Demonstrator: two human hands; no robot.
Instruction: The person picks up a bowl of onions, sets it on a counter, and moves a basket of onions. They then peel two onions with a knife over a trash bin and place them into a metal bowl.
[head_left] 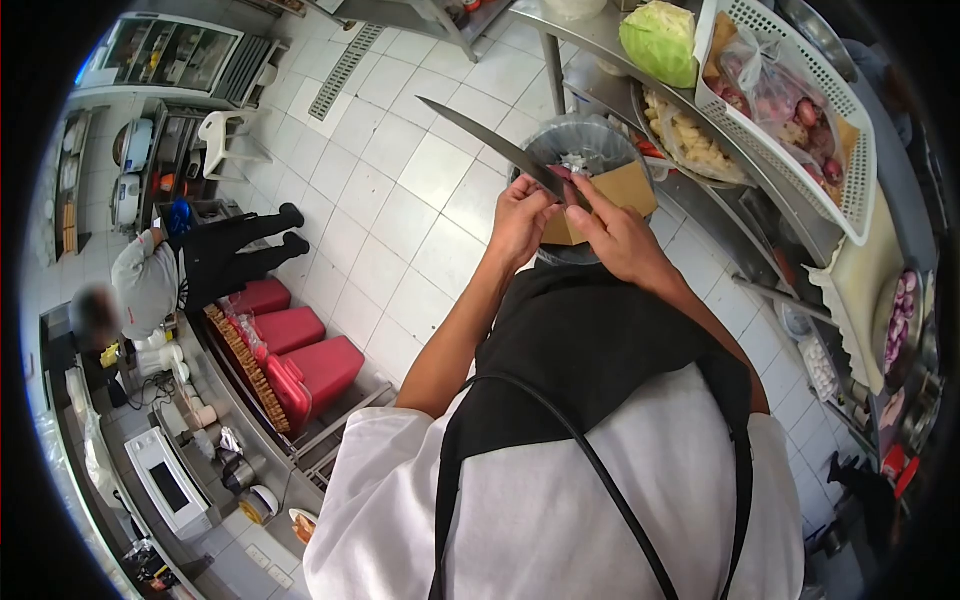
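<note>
A large knife (490, 138) slants up and to the left from between my hands, its tip over the tiled floor. My right hand (625, 235) is closed around its handle end, which the fingers mostly cover. My left hand (522, 222) is pinched beside the lower blade; whatever it holds is hidden. A small reddish piece shows near the fingertips, too covered to name. Below the hands stands a bin (568, 133) with a plastic liner, and a piece of brown cardboard (622, 188) lies at its top.
On the right-hand steel table (602, 32) are a cabbage (658, 42) and a white basket (848, 205) with bagged red onions. Pale yellow pieces (685, 130) fill a tray below. At left, a person (145, 285) stands by a counter with red containers (325, 370). A white chair (222, 135) stands farther back.
</note>
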